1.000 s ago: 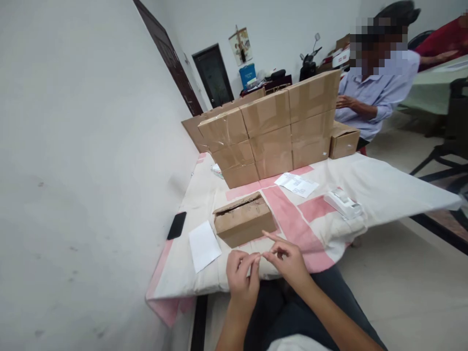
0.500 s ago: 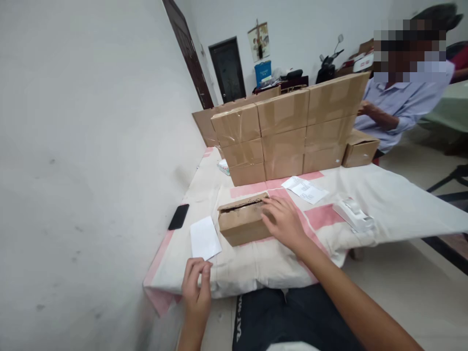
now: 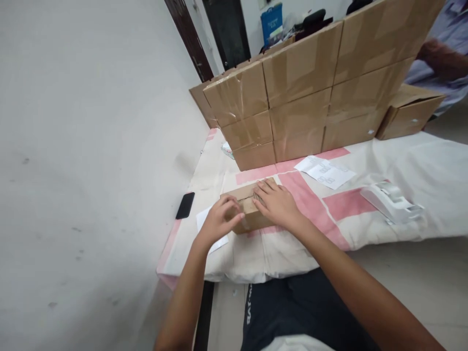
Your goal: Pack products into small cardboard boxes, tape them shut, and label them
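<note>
A small brown cardboard box (image 3: 258, 222) lies on the table in front of me, a dark seam running along its top. My right hand (image 3: 276, 202) rests flat over the right part of the lid, fingers stretched out. At the box's left end is my left hand (image 3: 221, 218), its fingers bent over the top edge and its thumb apart from them. It partly covers that end. A white sheet of paper (image 3: 218, 243) lies beside the box, partly under my left forearm and hand in this view.
Stacked taped cartons (image 3: 300, 109) form a wall behind the box. A black phone (image 3: 185, 205) lies at the left edge. Right of the box are a printed sheet (image 3: 325, 171) and a white tape dispenser (image 3: 391, 201). A brown carton (image 3: 411, 117) and another person's arm (image 3: 442, 58) are beyond.
My left hand has moved from the table's front edge up to the box's left end. My right hand has shifted onto the lid, whose gap looks narrower. The view has tipped down and closer.
</note>
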`<state>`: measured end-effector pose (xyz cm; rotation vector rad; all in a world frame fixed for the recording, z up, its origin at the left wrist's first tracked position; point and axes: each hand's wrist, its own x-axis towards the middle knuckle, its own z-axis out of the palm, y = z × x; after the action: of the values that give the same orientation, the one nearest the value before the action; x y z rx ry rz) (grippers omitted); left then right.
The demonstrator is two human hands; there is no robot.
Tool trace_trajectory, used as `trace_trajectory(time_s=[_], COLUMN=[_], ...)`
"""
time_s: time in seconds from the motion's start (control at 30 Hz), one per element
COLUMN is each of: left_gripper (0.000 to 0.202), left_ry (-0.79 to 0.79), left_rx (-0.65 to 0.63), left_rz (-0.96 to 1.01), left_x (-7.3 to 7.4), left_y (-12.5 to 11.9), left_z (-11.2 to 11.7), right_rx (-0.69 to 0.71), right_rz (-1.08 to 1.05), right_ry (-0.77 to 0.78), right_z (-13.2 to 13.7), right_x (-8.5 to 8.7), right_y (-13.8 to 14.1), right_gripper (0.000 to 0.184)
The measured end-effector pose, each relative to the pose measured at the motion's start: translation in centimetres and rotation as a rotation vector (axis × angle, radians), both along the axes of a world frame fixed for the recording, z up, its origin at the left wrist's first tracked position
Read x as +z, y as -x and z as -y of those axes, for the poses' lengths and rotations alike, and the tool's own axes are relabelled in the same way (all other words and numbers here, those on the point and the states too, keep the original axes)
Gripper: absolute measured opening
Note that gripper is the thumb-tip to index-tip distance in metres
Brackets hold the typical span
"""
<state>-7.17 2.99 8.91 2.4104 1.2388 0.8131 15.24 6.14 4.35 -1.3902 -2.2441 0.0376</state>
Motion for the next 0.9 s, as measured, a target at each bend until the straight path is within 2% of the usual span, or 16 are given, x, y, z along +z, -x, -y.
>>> trace_trajectory(time_s=[0.17,0.3,0.57,0.9], left_gripper=[0.022,0.029,0.031,0.023], left_ry=[-0.001,0.039,0.118,0.102], left_rx=[-0.004,-0.013,-0.07,0.012], left_rz=[-0.021,-0.01,-0.114,-0.196], left_x=[0.3,0.0,-0.5,-1.0], left_y=[-0.3,-0.3,-0.5,-1.3], left_z=[-4.8,-6.8,-6.9,-6.8], right_rx=[-0.019,-0.021,-0.018,-0.006], right_rz=[0.002,-0.007,-0.017,-0.036], right_ry=[-0.015,-0.031,-0.016,-0.036], right_z=[0.3,0.5,0.5,0.7], right_x=[-0.2,-0.2,0.1,0.0], right_y=[0.1,0.1,0.1,0.1], right_gripper=[0.044,0.044,0.042,0.039])
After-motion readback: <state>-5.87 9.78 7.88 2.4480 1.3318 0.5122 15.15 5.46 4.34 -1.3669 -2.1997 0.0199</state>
